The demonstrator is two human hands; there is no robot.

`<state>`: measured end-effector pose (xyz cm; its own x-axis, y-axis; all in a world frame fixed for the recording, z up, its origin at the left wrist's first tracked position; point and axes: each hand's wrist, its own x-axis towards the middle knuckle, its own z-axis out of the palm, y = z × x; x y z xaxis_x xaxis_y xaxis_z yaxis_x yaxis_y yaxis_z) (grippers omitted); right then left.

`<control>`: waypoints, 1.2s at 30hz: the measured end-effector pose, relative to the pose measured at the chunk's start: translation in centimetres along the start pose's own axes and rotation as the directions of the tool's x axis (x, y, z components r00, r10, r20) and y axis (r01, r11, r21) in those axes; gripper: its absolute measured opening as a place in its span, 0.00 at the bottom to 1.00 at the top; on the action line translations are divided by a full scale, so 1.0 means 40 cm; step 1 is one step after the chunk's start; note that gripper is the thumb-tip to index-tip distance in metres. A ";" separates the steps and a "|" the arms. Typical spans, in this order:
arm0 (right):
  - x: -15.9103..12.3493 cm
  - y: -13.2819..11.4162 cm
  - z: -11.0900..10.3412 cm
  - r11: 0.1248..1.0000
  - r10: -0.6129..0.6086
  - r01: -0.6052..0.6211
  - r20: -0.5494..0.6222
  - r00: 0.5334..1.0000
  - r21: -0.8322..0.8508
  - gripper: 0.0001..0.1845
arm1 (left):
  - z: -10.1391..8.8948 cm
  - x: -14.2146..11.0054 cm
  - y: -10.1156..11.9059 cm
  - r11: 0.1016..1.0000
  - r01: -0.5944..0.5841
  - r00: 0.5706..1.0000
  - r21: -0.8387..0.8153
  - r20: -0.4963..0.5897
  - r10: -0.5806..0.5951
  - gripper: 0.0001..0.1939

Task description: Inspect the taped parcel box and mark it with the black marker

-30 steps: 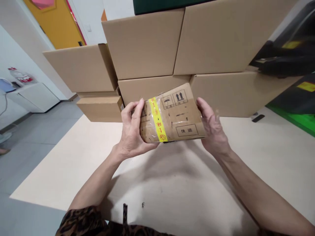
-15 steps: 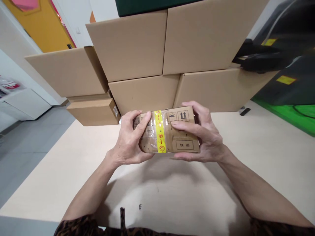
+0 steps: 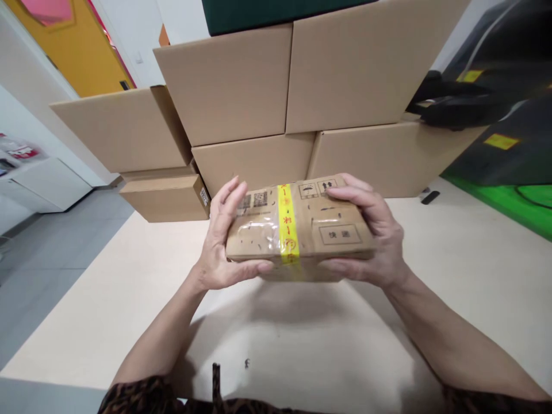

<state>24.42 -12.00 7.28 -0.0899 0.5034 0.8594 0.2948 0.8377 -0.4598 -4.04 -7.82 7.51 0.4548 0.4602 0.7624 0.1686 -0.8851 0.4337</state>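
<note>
the cardboard parcel (image 3: 302,221) was held in the air in front of the person, above the cream table (image 3: 107,293) and just short of the stacked cartons, with one broad face turned up. a yellow tape band (image 3: 287,224) with red print ran across it, and clear packing tape (image 3: 254,233) covered the end nearer the left hand. the parcel was sealed: no flap stood open, and no cut showed on the visible faces. its face carried a printed label box (image 3: 340,234) reading "express delivery" in chinese, handling icons (image 3: 317,188) of an umbrella and up arrows, and small printed codes (image 3: 252,201) (too small to read).

the left hand (image 3: 219,247) and the right hand (image 3: 371,230) were apart, each clamped on one end of the parcel, with fingers toward the far side and the thumb along the near edge.

beyond the parcel rose the stacked cartons (image 3: 228,86), with a small labelled carton (image 3: 166,198) at their left and a dark green case (image 3: 276,11) on top. to the right lay a black object (image 3: 457,106) (too blurred to name) and a green mat (image 3: 509,213). a leopard-print sleeve (image 3: 133,397) showed at the bottom edge of the view.
</note>
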 end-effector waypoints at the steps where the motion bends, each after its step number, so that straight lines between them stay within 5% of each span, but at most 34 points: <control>1: -0.004 0.001 0.008 0.994 0.090 -0.086 -0.052 0.995 0.068 0.42 | 0.005 -0.002 -0.004 0.994 0.049 0.999 -0.097 -0.002 -0.049 0.62; 4: -0.008 0.000 0.036 0.870 0.423 -0.358 -0.140 0.895 0.338 0.33 | 0.031 -0.009 -0.008 0.890 0.236 0.970 -0.390 0.046 -0.237 0.58; 7: -0.002 -0.006 0.052 0.689 0.626 -0.514 -0.062 0.777 0.510 0.30 | 0.053 -0.009 -0.002 0.764 0.362 0.916 -0.534 0.051 -0.398 0.51; 11: 0.009 -0.006 0.054 0.543 0.701 -0.625 0.108 0.705 0.560 0.40 | 0.055 0.001 0.003 0.679 0.442 0.847 -0.585 0.023 -0.531 0.45; 15: 0.009 -0.004 0.062 0.521 0.755 -0.635 0.039 0.654 0.570 0.34 | 0.059 0.002 -0.010 0.641 0.496 0.806 -0.586 0.034 -0.591 0.43; 18: 0.007 0.001 0.072 0.506 0.787 -0.634 -0.012 0.616 0.585 0.32 | 0.065 -0.005 -0.016 0.568 0.541 0.793 -0.621 0.150 -0.591 0.48; 23: 0.006 0.020 0.076 0.480 0.820 -0.642 -0.047 0.570 0.597 0.32 | 0.071 -0.009 -0.011 0.416 0.671 0.704 -0.614 0.353 -0.616 0.50; 26: -0.004 0.021 0.076 0.517 0.799 -0.659 -0.032 0.600 0.545 0.35 | 0.076 -0.009 -0.014 0.445 0.649 0.705 -0.617 0.267 -0.657 0.42; 30: -0.025 0.001 0.078 0.654 0.682 -0.625 0.027 0.731 0.425 0.36 | 0.082 -0.010 -0.006 0.550 0.592 0.703 -0.589 0.042 -0.710 0.40; 33: -0.035 -0.016 0.081 0.759 0.590 -0.565 0.026 0.807 0.322 0.34 | 0.086 -0.002 0.020 0.577 0.601 0.648 -0.553 -0.086 -0.757 0.50; 36: -0.037 -0.024 0.084 0.808 0.557 -0.533 -0.029 0.830 0.253 0.34 | 0.088 0.010 0.044 0.596 0.660 0.603 -0.457 -0.150 -0.783 0.63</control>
<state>21.09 -12.83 5.70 0.1175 0.8780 0.4640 0.0450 0.4620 -0.8857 -0.48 -9.42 6.89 0.0108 0.9812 0.1925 0.0013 -0.1926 0.9813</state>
